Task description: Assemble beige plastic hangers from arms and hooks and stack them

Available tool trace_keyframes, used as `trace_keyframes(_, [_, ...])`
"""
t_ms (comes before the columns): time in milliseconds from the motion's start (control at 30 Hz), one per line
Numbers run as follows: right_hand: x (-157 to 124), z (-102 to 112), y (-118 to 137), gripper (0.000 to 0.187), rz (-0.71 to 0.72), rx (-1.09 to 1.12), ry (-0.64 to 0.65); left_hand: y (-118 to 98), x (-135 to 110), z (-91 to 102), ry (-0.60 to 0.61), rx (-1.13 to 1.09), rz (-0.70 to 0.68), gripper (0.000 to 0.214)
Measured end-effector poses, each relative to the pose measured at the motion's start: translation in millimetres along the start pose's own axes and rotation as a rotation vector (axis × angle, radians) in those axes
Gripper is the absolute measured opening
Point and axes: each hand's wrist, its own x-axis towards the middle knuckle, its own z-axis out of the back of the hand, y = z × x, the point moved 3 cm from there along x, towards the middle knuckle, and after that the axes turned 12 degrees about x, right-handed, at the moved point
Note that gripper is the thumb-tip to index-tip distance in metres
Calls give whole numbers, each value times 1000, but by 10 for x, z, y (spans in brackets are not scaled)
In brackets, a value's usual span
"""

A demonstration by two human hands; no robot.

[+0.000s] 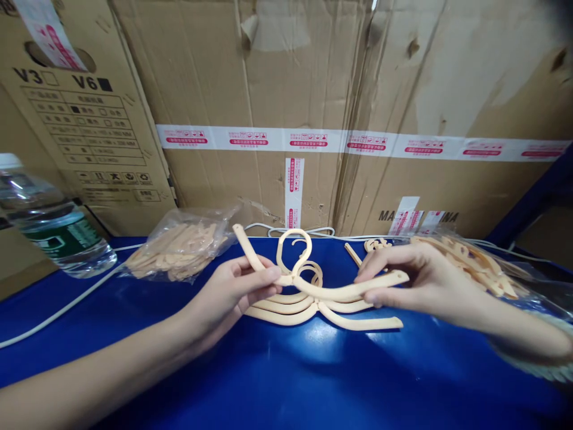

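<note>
Hanger (331,292) in hands (235,283) (412,279) — carton (96,128): "V3", "V6"

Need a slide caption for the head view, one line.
Left hand and right hand hold one beige hanger over more hangers on a blue table, a water bottle at frame left.

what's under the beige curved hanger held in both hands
Beneath the beige curved hanger, more beige hangers lie on the shiny blue tabletop; the held hanger and left hand cover parts of them.
</note>
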Motion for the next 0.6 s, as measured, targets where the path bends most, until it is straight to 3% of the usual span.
trace_keyframes(133, [40,267,14,20,-14,-188,11,-136,107,177,-91,29,-6,5])
trace_keyframes(233, [47,376,39,18,1,-489,117,-267,196,342,-61,212,-118,5])
trace_keyframes(367, [10,378,80,17,-34,-771,240,-411,244,460,150,681,-256,15])
trace_keyframes(500, [-68,205,40,12,-173,-797,371,-439,103,342,465,1268,-499,9])
trace_keyframes(600, [-123,56,-42,13,-244,-789,437,-374,-33,242,510,1556,-621,7])
